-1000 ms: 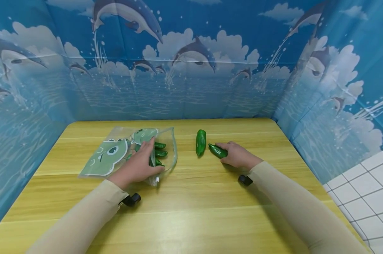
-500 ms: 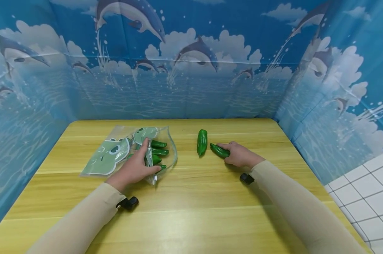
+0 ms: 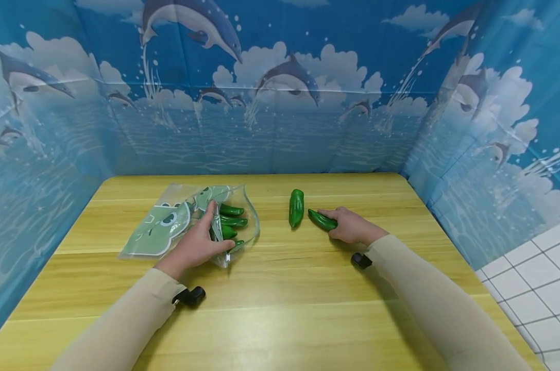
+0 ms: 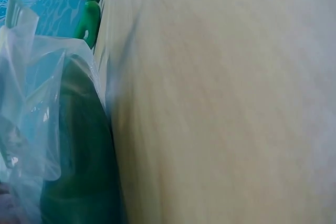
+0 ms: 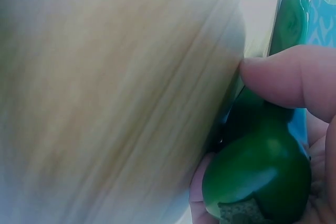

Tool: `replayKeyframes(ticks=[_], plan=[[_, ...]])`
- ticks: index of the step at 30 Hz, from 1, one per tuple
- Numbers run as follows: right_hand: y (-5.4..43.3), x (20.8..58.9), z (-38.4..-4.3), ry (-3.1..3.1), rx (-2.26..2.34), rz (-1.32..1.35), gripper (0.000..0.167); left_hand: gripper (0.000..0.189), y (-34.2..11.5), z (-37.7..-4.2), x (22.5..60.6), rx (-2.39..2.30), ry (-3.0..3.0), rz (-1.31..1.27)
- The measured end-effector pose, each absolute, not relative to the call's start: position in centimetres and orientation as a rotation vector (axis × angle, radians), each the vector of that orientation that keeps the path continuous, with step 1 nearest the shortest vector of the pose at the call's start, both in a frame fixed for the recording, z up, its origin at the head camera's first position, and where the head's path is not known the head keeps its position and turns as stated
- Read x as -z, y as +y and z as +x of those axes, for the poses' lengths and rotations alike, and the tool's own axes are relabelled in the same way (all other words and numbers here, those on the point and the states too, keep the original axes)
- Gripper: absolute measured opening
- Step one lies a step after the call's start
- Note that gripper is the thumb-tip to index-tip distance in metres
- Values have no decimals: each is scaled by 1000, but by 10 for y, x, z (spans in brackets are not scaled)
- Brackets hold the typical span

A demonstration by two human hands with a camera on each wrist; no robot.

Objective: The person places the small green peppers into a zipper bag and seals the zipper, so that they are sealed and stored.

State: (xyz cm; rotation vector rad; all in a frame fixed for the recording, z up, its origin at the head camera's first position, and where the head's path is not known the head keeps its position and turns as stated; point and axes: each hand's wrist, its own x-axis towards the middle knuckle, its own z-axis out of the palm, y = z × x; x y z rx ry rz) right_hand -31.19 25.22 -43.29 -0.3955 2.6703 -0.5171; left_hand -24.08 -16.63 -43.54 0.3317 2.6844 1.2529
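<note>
At the left of the table, my left hand [image 3: 193,250] rests on a clear zip bag [image 3: 142,234] printed with green cartoon figures. Its thumb and forefinger are spread at the bag's mouth, and the other fingers are hidden. Several green peppers [image 3: 233,221] lie inside, partly covered by film and hand; one bagged pepper [image 4: 79,145] looms large in the left wrist view. On the right, my right hand [image 3: 351,226] grips a green pepper [image 3: 320,220] between thumb and fingers; the right wrist view shows the pepper's stem end [image 5: 257,182]. Another loose pepper [image 3: 296,208] lies just left of it.
The wooden table [image 3: 270,309] carries the bag and peppers. A blue dolphin-print curtain [image 3: 270,129] stands behind its back edge and along the sides. White tiles [image 3: 539,278] show at the lower right.
The near bag edge and left hand have shifted slightly left, showing more of the bagged peppers. The right hand stays at the same pepper. The view has shifted slightly.
</note>
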Motion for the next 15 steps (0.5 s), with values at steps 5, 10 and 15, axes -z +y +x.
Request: replayKeyframes(ticks=[5,10,15], plan=[[253,434,-312,2664,521,-389,78,123,-165,-242,434,-1249,2685,318],[252,433,-312,2661,531,-382,78,123,-164,-241,433,-1238,2697,299],[252,432,-310,2664,542,-378,78,123,-164,-240,432,-1238,2688,289]])
